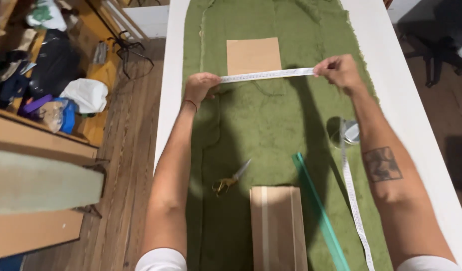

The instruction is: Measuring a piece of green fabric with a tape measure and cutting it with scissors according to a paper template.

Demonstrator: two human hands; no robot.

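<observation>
White and long, the surface point(416, 115) carries a green fuzzy cloth point(271, 125) down its middle. At the far part, the left hand point(201, 86) and right hand point(341, 73) stretch a white measuring tape point(267, 75) taut along the near edge of a tan cardboard square point(254, 54), fingers of each hand pinched on the tape. Nearer lie scissors point(232, 179), a cardboard box point(278, 228), a green ruler point(318, 211). Clutter sits on the wooden floor point(125, 165) at left.
</observation>
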